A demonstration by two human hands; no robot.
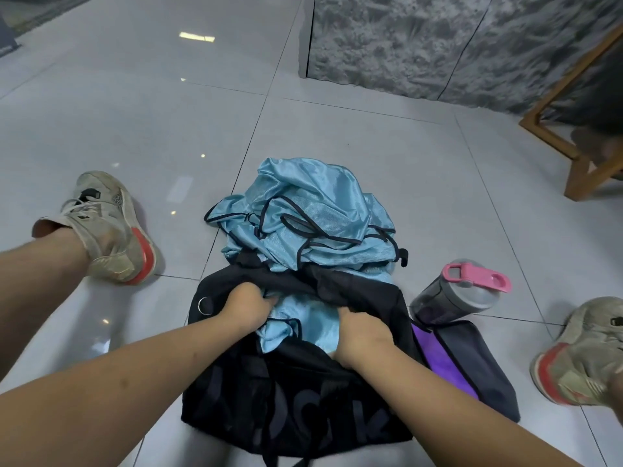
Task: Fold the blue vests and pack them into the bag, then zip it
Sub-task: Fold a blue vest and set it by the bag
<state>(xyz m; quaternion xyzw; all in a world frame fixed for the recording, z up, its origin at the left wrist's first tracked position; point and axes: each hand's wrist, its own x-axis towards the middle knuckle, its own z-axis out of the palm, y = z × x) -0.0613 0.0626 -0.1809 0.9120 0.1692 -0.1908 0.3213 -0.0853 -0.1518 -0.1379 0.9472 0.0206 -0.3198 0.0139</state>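
Two bare arms reach down from the bottom edge to a black bag (296, 392) that lies on the shiny tile floor (135, 112). The left hand (247, 306) is curled tight and grips the dark rim of the bag at its open mouth. The right hand (362, 333) is curled too and grips the other side of the rim, with some blue cloth under its fingers. Between the two hands a bit of blue vest (303, 321) sits inside the bag. Just past the mouth, a messy pile of blue vests (310, 224) with dark trim lies on the floor and spills over the far rim. A bottle with a pink lid (462, 294) lies beside the bag on the right, touching a purple and dark pouch (465, 362). One worn shoe (108, 227) is off to each side.
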